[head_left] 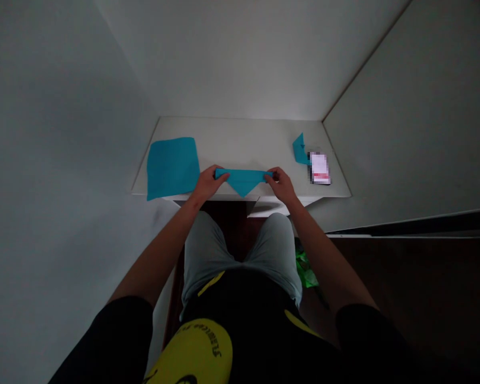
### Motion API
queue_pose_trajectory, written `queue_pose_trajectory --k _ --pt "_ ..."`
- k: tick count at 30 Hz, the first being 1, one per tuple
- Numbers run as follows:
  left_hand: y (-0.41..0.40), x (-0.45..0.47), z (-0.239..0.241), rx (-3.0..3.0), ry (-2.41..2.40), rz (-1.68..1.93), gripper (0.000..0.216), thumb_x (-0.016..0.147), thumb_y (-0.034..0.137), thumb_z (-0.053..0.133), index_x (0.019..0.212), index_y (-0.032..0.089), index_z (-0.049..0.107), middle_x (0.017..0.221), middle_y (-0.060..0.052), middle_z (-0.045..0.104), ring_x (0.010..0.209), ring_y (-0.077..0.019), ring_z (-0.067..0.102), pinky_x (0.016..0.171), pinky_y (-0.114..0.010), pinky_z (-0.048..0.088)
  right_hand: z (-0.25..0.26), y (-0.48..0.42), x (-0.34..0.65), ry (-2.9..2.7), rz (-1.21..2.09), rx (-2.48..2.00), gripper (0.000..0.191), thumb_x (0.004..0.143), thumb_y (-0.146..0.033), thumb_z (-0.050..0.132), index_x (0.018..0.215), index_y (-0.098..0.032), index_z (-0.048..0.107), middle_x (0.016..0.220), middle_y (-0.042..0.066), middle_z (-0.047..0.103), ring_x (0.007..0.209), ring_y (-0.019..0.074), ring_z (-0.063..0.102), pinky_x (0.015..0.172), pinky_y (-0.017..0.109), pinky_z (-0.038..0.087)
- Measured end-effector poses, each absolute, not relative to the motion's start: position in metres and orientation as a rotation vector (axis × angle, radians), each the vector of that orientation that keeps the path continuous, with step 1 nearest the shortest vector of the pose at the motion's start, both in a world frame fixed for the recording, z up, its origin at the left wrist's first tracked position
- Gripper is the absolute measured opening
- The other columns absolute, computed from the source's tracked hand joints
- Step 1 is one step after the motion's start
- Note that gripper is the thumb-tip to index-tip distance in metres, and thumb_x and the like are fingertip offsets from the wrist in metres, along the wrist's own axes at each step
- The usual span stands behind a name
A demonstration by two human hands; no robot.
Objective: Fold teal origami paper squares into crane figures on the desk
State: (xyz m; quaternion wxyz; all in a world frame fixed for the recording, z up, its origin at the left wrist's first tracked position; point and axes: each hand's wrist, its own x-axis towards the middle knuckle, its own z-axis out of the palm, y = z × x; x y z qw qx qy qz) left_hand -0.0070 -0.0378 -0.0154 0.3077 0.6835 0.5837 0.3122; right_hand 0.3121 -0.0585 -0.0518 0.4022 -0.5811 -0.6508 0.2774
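Note:
A folded piece of blue paper [244,180] spans the gap between my two hands near the table's front edge. Its top is a long narrow band, and a triangular flap points down toward me. My left hand [209,181] pinches the band's left end, thumb on top. At the right end, my right hand [280,184] is closed on the band with thumb and fingers. To the left lies a stack or sheet of square blue paper [173,167], its near edge slightly over the table edge. A folded blue paper boat [300,150] rests at the right.
The white table [240,136] meets walls at the back and both sides. A phone with a blurred bright screen [319,167] lies beside the folded boat. Below the tabletop is a white drawer front [270,207]. A green bag [305,271] is on the floor at right.

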Motion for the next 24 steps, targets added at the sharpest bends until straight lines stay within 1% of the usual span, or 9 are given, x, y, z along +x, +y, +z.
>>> queue_pose_trajectory --k 3,5,7,9,12,16,20,22,24 --pt "-0.033 0.000 -0.030 1.855 1.687 0.696 0.017 0.096 0.036 0.076 0.108 0.024 0.073 0.092 -0.002 0.077 0.087 -0.0230 0.071 0.081 -0.034 0.053 -0.066 -0.052 0.306 -1.693 0.675 -1.591 0.027 0.098 -0.051 0.063 0.106 -0.025 0.065 0.082 0.001 0.072 0.074 0.0208 0.065 0.076 0.036 0.052" --pt "-0.036 0.002 -0.040 1.907 1.756 0.657 0.027 0.096 0.036 0.076 0.120 0.025 0.069 0.087 -0.002 0.074 0.087 -0.0251 0.071 0.082 -0.035 0.052 -0.071 -0.054 0.303 -1.764 0.594 -1.630 0.024 0.097 -0.044 0.064 0.110 -0.024 0.065 0.082 0.000 0.072 0.072 0.0201 0.064 0.078 0.036 0.051" --pt "-0.042 0.002 -0.047 1.949 1.777 0.679 0.040 0.097 0.037 0.076 0.133 0.025 0.062 0.086 -0.001 0.072 0.087 -0.0258 0.072 0.081 -0.035 0.051 -0.071 -0.057 0.302 -1.826 0.533 -1.620 0.029 0.097 -0.039 0.065 0.121 -0.024 0.065 0.083 -0.001 0.072 0.073 0.0196 0.065 0.081 0.036 0.050" --pt "-0.047 0.002 -0.052 1.952 1.781 0.726 0.047 0.096 0.036 0.078 0.136 0.024 0.058 0.086 0.000 0.070 0.086 -0.0252 0.072 0.081 -0.034 0.050 -0.069 -0.060 0.302 -1.864 0.511 -1.606 0.035 0.096 -0.036 0.065 0.129 -0.023 0.064 0.084 -0.002 0.071 0.075 0.0195 0.065 0.083 0.036 0.049" --pt "-0.051 0.004 -0.055 1.868 1.819 0.834 0.048 0.092 0.034 0.083 0.131 0.024 0.055 0.087 0.001 0.069 0.084 -0.0230 0.070 0.078 -0.033 0.049 -0.067 -0.062 0.301 -1.860 0.493 -1.624 0.035 0.095 -0.033 0.066 0.129 -0.024 0.064 0.083 -0.003 0.070 0.075 0.0197 0.065 0.086 0.037 0.048" --pt "-0.051 0.008 -0.059 1.760 1.821 0.967 0.048 0.089 0.030 0.087 0.123 0.025 0.054 0.085 0.004 0.068 0.080 -0.0195 0.068 0.075 -0.031 0.048 -0.067 -0.060 0.292 -1.768 0.484 -1.679 0.034 0.092 -0.031 0.067 0.126 -0.024 0.065 0.084 -0.002 0.072 0.075 0.0203 0.066 0.083 0.037 0.048" --pt "-0.053 0.007 -0.061 1.747 1.778 1.017 0.038 0.089 0.029 0.087 0.112 0.025 0.057 0.089 0.002 0.072 0.077 -0.0179 0.067 0.075 -0.030 0.048 -0.069 -0.061 0.278 -1.645 0.444 -1.755 0.036 0.090 -0.030 0.067 0.126 -0.024 0.065 0.084 -0.001 0.073 0.079 0.0227 0.069 0.086 0.039 0.049" --pt "-0.055 0.006 -0.061 1.781 1.762 1.008 0.035 0.090 0.031 0.088 0.107 0.024 0.059 0.091 0.001 0.073 0.077 -0.0177 0.067 0.076 -0.031 0.049 -0.070 -0.062 0.273 -1.634 0.435 -1.759 0.036 0.092 -0.031 0.066 0.127 -0.025 0.064 0.086 0.000 0.075 0.081 0.0236 0.070 0.088 0.040 0.050" --pt "-0.056 0.006 -0.060 1.817 1.764 0.986 0.035 0.088 0.034 0.090 0.106 0.024 0.062 0.088 0.001 0.072 0.075 -0.0182 0.066 0.078 -0.032 0.050 -0.071 -0.064 0.270 -1.647 0.432 -1.754 0.035 0.095 -0.034 0.065 0.128 -0.025 0.064 0.090 0.001 0.077 0.083 0.0243 0.071 0.091 0.042 0.050"
